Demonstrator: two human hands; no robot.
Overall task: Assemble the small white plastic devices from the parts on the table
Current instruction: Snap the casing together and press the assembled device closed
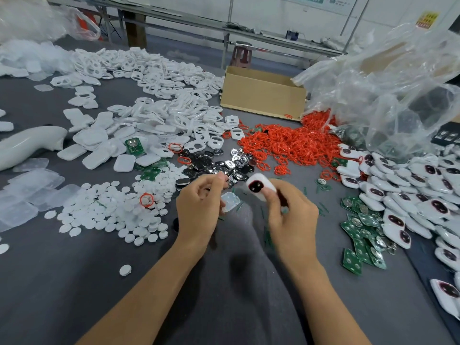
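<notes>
Two bare forearms reach forward over a grey tabletop (pixel 74 282), and the hands meet near its middle. The right hand (pixel 291 215) grips one small white plastic device (pixel 260 186). Its thumb and fingers curl round the near end so the far end sticks out free, likely to keep the face clear for fitting a part. That face, with a dark, red-rimmed double window, is turned up toward the person. The long axis seems to run from the right palm up and leftward, rounded end aimed at the left hand (pixel 199 207). The left hand's fingers are curled, thumb tip against forefinger just beside the device; whether it pinches a small piece I cannot tell. A translucent cover (pixel 230 200) sits low between the hands, held or lying I cannot say. Parts lie in sorted heaps around, probably so each can be picked in turn: white discs (pixel 112 212) to the left, green circuit boards (pixel 358 242) and finished-looking devices (pixel 410 195) to the right. Beyond the hands come black and silver buttons (pixel 219 165), then orange rings (pixel 286 143) and white shells (pixel 149 108). Furthest are a cardboard box (pixel 261 93) and a crumpled clear plastic bag (pixel 385 83)
</notes>
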